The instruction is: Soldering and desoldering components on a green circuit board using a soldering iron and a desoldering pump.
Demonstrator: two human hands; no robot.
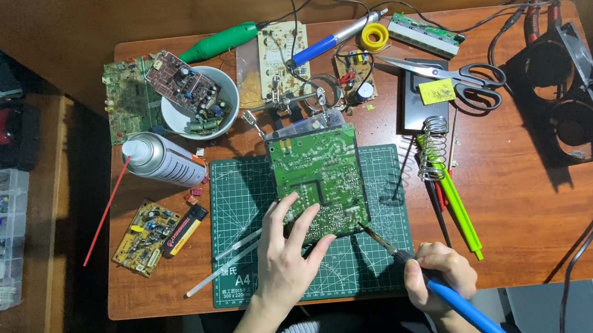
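Scissors (450, 78) and spray can (162, 159) flank the circuit board (319, 182) (green).

Both forearms come up from the near edge of the table, roughly at its middle. The left hand (288, 253) lies palm down with the wrist straight. Its fingers (302, 225) are spread and stretched toward the far edge, the fingertips pressing down while the thumb angles off to the right. The right hand (439, 273) sits close to the near edge, to the right of the left hand and well apart from it. It is curled into a loose fist in a pen-like grip, knuckles up, with the wrist bent slightly inward toward the left hand.
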